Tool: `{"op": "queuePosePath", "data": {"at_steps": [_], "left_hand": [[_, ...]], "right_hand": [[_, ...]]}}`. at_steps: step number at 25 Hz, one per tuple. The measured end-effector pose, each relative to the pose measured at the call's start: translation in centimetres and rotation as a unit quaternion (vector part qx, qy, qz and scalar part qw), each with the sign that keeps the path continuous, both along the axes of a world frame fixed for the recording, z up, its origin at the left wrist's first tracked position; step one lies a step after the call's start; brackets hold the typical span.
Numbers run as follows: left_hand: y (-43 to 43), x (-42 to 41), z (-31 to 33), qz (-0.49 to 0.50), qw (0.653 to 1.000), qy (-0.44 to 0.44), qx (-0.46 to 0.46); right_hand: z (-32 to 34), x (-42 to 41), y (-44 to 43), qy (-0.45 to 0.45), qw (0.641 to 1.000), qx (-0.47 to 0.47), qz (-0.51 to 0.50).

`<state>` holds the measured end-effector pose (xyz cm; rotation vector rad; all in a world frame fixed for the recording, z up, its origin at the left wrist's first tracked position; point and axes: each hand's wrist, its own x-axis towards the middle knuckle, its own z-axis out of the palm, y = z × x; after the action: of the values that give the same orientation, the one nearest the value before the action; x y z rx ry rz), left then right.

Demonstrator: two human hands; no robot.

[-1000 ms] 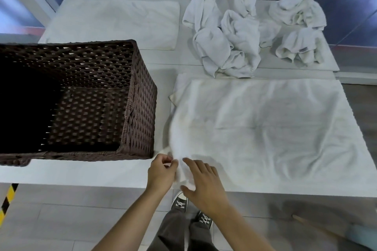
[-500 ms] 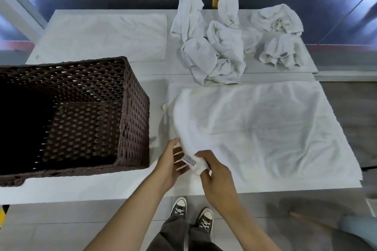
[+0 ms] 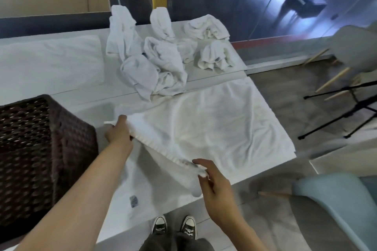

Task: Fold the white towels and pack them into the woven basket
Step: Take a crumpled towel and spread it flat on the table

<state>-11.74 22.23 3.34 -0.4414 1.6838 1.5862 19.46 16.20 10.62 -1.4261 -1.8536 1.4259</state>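
One wide-angle camera, worn on the head, looks forward and steeply down from above the table's (image 3: pixel 95 108) near edge. It is close over the left hand (image 3: pixel 119 134), the right hand (image 3: pixel 214 185) and the towel (image 3: pixel 204 128) they hold. The basket (image 3: pixel 40 149) is cut off by the frame's left side, and the shoes (image 3: pixel 160 226) are at the bottom.

White table (image 3: pixel 89 106), basket (image 3: pixel 40 149), crumpled towels (image 3: pixel 155 63), spread towel (image 3: pixel 224 120)

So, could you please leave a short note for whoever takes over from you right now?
Left hand and right hand each grip the lifted near edge of the spread towel.
Woven basket stands left of it; no towel shows inside.
Crumpled towels lie at the back of the table.
Done: one towel spread out.
Left: fold it, fold the rest, pack all.
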Motion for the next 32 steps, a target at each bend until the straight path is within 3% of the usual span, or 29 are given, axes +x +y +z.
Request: {"op": "queuePosePath", "data": {"at_steps": [5,7,12,20,27,32], "left_hand": [[3.8,3.5,7.3,-0.108,0.963,0.244,-0.036],[5.8,5.3,8.8,-0.166,0.939,0.3,-0.037],[11.8,10.3,10.9,-0.252,0.87,0.421,-0.047],[24.1,22.8,10.7,-0.218,0.869,0.442,-0.046],[33.5,31.0,7.4,-0.261,0.859,0.44,-0.033],[35.3,34.3,3.4,-0.418,0.844,0.337,-0.018]], "right_hand": [[0.7,2.4,1.7,0.038,0.995,-0.042,-0.082],[1.0,3.4,2.4,0.054,0.992,-0.055,-0.095],[0.6,8.4,7.3,0.022,0.99,0.018,-0.139],[-2.1,20.5,18.6,0.021,0.988,-0.029,-0.153],[-5.3,28.2,25.5,-0.036,0.981,-0.067,-0.179],[-8.8,30.0,28.7,-0.131,0.967,-0.101,-0.194]]}}
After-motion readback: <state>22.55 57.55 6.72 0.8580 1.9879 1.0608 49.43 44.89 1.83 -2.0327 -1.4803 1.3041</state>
